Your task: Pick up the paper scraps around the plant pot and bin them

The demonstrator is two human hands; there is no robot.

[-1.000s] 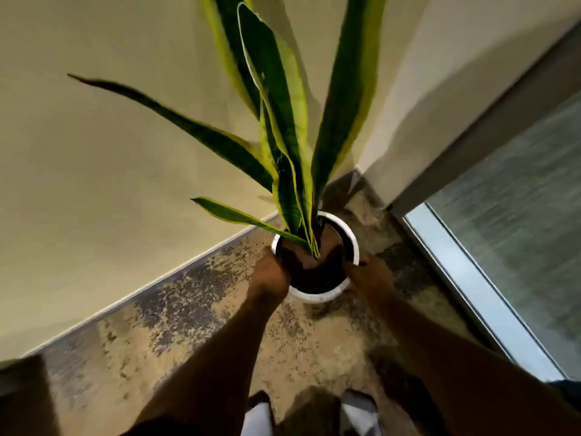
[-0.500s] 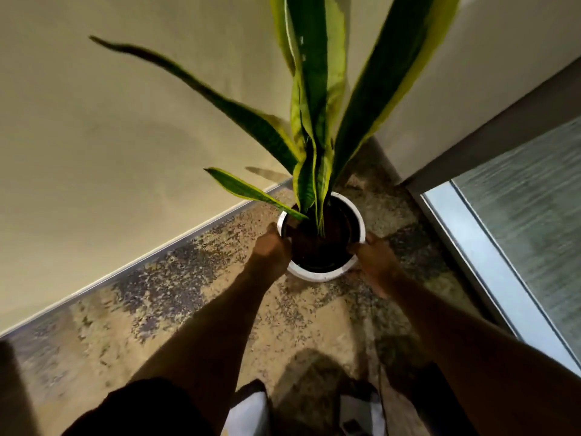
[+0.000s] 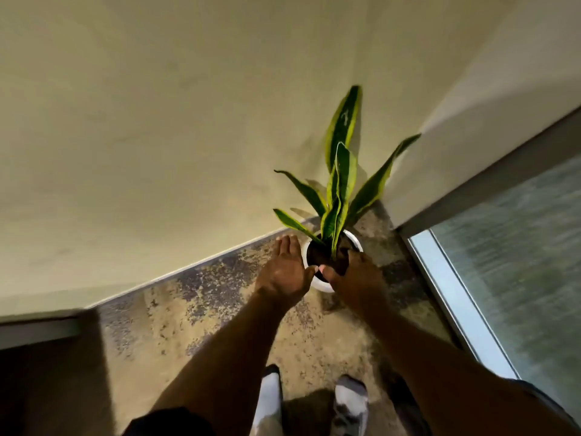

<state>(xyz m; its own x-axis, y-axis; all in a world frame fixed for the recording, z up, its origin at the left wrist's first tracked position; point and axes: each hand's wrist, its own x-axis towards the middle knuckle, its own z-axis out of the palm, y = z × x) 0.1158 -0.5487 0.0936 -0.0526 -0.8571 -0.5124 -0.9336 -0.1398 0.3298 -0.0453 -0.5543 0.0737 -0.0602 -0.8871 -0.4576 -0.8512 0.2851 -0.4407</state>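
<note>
A white plant pot [image 3: 323,286] with dark soil and a tall green-and-yellow snake plant [image 3: 341,184] stands on the mottled floor in the corner by the wall. My left hand [image 3: 286,269] hovers just left of the pot, flat, with its fingers spread and nothing in it. My right hand [image 3: 359,275] is over the pot's front right side and hides part of the rim; its fingers are loosely apart and it holds nothing. No paper scraps show on the floor around the pot.
A beige wall with a pale baseboard [image 3: 188,267] runs behind the pot. A glass door with a light frame [image 3: 446,297] lies to the right. My two feet [image 3: 314,401] stand on the floor below. A dark block [image 3: 47,372] fills the lower left.
Both hands gripped the pot's rim before and have now let go and lifted off it. My view has risen and pulled back, so the whole plant is in sight.
</note>
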